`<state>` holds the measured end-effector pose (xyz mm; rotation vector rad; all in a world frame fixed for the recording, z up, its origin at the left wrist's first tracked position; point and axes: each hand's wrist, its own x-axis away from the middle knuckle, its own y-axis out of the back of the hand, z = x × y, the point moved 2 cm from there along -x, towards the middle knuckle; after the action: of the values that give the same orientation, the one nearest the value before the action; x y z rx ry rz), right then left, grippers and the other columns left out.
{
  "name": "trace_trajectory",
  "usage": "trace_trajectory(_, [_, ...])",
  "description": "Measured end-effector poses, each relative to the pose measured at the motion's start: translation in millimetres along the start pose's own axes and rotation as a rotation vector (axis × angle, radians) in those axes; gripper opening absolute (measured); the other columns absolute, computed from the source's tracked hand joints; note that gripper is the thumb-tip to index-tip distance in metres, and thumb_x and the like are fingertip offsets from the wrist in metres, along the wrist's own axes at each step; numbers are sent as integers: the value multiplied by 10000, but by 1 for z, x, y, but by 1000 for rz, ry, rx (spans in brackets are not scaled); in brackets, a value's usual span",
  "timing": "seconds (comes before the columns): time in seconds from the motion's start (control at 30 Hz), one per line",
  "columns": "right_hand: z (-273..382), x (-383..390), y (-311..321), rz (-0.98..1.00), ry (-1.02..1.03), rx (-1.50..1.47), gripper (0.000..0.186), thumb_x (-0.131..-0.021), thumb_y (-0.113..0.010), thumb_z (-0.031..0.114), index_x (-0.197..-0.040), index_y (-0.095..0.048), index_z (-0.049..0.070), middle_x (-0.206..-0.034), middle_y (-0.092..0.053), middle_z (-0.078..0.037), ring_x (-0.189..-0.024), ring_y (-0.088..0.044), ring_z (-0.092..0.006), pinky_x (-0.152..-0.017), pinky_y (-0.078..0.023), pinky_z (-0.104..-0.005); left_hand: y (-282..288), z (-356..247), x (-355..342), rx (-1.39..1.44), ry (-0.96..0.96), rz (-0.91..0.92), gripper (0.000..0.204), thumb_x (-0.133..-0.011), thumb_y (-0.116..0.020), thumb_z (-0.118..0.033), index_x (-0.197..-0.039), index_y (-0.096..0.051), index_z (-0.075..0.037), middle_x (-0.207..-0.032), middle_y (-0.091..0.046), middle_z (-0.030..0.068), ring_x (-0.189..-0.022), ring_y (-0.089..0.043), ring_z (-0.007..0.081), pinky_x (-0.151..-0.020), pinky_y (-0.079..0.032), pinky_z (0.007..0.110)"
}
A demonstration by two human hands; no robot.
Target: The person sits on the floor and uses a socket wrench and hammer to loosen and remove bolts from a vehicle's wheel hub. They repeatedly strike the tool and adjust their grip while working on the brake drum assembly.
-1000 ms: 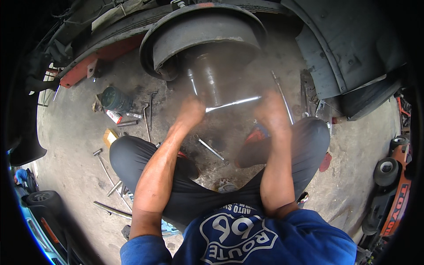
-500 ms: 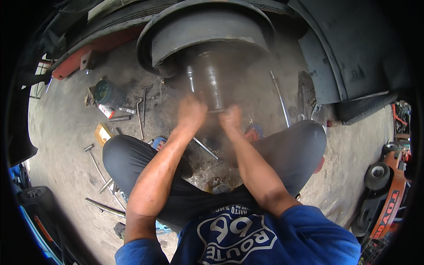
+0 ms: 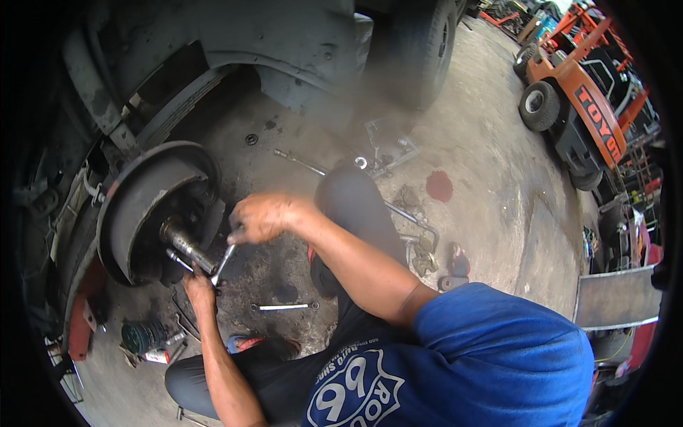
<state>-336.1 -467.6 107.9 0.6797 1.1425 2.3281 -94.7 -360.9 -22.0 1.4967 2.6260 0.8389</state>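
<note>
Grips the upper end of a metal handle point(image 3: 225, 262) in the right hand point(image 3: 262, 217), with fingers curled closed, just right of the axle point(image 3: 191, 247). Holds the left hand point(image 3: 200, 287) part-closed just below the axle's free end, around or against the meeting of handle and socket bar point(image 3: 178, 260); cannot tell which. Slants the handle's long axis steeply, down and slightly left, past the axle's tip. Points the socket bar up-left toward the drum point(image 3: 141, 217), beside the axle and nearly parallel to it. On the floor point(image 3: 491, 220), below right of the axle: a double-ended wrench point(image 3: 281, 307), lying crosswise. Below left of the axle: a dark bucket point(image 3: 136, 337).
</note>
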Motion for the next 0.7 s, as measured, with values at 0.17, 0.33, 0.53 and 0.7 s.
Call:
trace_trajectory(0.17, [21,-6,-3,-167,-130,-23,468,-958,-604,415,-957,-726,-36,-932,-712,-241,-957,-679,-422,-867,-533,-481,-2,-2,-3,-60,118,-68,515,-1061,-465,-403,-1046,-577,99,-727,-650,177,-462,-638,276,-387,-474,371])
trace_trajectory(0.33, [10,-53,-11,32,-352,-27,364,-945,-600,317,-1022,-750,-6,-1067,-724,-215,-1090,-683,-337,-935,-544,-426,0,-4,3,-82,48,-56,521,-1055,-474,-416,-1061,-584,93,-717,-652,171,-470,-641,273,-392,-476,383])
trace_trajectory(0.53, [6,-89,-40,-49,-392,136,311,-899,-616,210,-1109,-738,17,-1183,-711,-172,-1147,-667,-337,-964,-545,-415,0,-14,15,-27,80,-77,496,-1055,-478,-373,-1015,-628,98,-724,-663,205,-477,-660,292,-427,-519,399])
trace_trajectory(0.7, [-29,-98,-76,-59,-295,219,286,-848,-624,180,-1027,-754,0,-1081,-713,-247,-1077,-678,-398,-945,-552,-437,0,-17,27,-374,-70,-182,460,-1034,-497,-314,-964,-630,120,-789,-679,305,-803,-678,497,-747,-532,553])
